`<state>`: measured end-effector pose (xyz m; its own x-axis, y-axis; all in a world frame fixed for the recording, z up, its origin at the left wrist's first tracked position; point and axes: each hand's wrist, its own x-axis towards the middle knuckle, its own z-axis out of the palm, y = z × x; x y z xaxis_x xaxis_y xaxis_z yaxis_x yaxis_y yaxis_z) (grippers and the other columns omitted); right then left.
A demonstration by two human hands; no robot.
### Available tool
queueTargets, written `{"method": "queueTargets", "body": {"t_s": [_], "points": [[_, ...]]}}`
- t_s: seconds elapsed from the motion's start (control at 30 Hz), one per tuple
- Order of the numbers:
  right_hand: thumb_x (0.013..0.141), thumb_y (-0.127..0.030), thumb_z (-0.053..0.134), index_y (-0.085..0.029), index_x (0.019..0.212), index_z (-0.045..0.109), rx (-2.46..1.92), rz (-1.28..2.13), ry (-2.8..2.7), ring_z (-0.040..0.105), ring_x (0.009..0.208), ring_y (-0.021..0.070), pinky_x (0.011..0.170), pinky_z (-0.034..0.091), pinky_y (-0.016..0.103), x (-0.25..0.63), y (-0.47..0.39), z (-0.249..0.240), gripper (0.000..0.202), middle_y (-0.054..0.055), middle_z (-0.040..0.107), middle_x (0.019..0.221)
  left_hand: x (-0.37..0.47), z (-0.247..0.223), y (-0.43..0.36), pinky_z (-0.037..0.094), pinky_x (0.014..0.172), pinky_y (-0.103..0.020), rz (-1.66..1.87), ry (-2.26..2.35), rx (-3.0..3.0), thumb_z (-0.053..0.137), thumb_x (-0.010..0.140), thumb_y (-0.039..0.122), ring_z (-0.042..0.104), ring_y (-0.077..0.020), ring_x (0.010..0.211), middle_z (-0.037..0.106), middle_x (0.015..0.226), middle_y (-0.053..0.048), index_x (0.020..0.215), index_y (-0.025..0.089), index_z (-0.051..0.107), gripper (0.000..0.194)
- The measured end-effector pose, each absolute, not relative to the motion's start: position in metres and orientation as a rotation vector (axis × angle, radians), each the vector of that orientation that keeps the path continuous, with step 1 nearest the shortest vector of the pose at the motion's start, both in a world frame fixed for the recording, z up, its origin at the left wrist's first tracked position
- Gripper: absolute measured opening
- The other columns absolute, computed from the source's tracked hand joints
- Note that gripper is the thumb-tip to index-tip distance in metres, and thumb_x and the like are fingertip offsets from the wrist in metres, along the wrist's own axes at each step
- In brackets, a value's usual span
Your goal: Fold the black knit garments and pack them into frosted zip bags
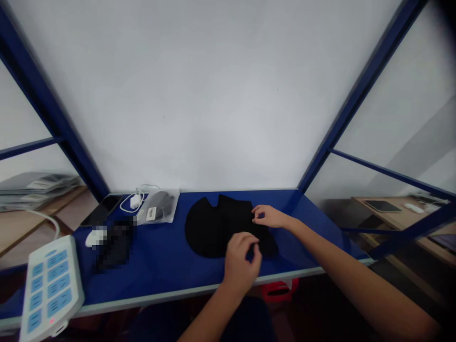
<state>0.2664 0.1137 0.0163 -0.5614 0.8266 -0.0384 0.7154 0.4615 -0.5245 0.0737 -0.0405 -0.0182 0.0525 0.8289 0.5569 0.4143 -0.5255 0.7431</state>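
Observation:
A black flat piece of cloth-like material (pixel 208 230) lies on the blue table, with a notch in its far edge and a rounded left side. Over its near right part is my left hand (pixel 242 259), fingers curled with thumb and fingertips close together; whether anything is between them is too small to tell. My right hand (pixel 269 216) is at the cloth's right edge, thumb and index finger nearly pinched there. What that pinch holds, if anything, cannot be made out.
On the blue table (pixel 160 266), a clear bag with a dark item (pixel 162 206), a white charger and cable (pixel 136 201), a black tablet (pixel 103 211) and a white mouse (pixel 95 238) lie left. A white power strip (pixel 52 285) is nearest left. Blue frame posts flank the table.

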Motion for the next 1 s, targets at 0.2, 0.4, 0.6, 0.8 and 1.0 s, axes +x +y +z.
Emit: {"method": "queueTargets", "body": {"t_s": [0.2, 0.4, 0.6, 0.8, 1.0], "points": [[0.062, -0.011, 0.075, -0.030, 0.139, 0.049, -0.993, 0.314, -2.845, 0.039, 0.134, 0.0311, 0.107, 0.034, 0.047, 0.200, 0.107, 0.040, 0.084, 0.009, 0.042, 0.149, 0.023, -0.014, -0.012, 0.039, 0.088, -0.056, 0.843, 2.022, 1.839, 0.050, 0.087, 0.058, 0.054, -0.0394, 0.104, 0.064, 0.100, -0.018, 0.093, 0.015, 0.069, 0.048], [0.062, -0.005, 0.074, -0.027, 0.099, 0.073, -0.644, -0.045, -3.286, 0.049, 0.124, 0.0346, 0.109, 0.024, 0.058, 0.136, 0.101, 0.042, 0.043, 0.008, 0.066, 0.122, 0.023, -0.021, -0.001, 0.042, 0.083, -0.041, 0.877, 1.818, 1.730, 0.057, 0.083, 0.041, 0.061, -0.0319, 0.099, 0.070, 0.098, -0.013, 0.093, 0.016, 0.068, 0.030], [0.038, -0.018, 0.088, -0.027, 0.084, 0.076, -1.086, 0.580, -3.364, 0.066, 0.084, 0.0231, 0.084, 0.048, 0.033, 0.101, 0.120, 0.092, 0.048, -0.004, 0.069, 0.076, -0.028, -0.003, 0.007, 0.040, 0.057, -0.025, 1.041, 1.351, 1.274, 0.069, 0.075, 0.046, 0.061, -0.0186, 0.068, 0.069, 0.079, -0.005, 0.092, 0.013, 0.067, 0.037], [0.036, -0.031, 0.090, -0.019, 0.085, 0.074, -1.369, 1.294, -3.211, 0.067, 0.078, 0.0199, 0.067, 0.049, 0.025, 0.095, 0.148, 0.082, 0.053, -0.003, 0.071, 0.081, -0.070, 0.018, 0.040, 0.043, 0.059, -0.026, 0.727, 1.219, 1.371, 0.074, 0.070, 0.049, 0.065, -0.0207, 0.074, 0.072, 0.085, -0.006, 0.096, 0.014, 0.072, 0.044], [0.066, -0.029, 0.078, -0.022, 0.099, 0.067, -1.215, 0.529, -2.934, 0.065, 0.088, 0.0212, 0.072, 0.046, 0.025, 0.124, 0.145, 0.055, 0.036, 0.001, 0.070, 0.094, -0.073, 0.013, 0.066, 0.048, 0.081, -0.032, 0.978, 1.417, 1.894, 0.069, 0.074, 0.020, 0.065, -0.0228, 0.088, 0.071, 0.092, -0.004, 0.100, 0.017, 0.072, 0.026]]}}
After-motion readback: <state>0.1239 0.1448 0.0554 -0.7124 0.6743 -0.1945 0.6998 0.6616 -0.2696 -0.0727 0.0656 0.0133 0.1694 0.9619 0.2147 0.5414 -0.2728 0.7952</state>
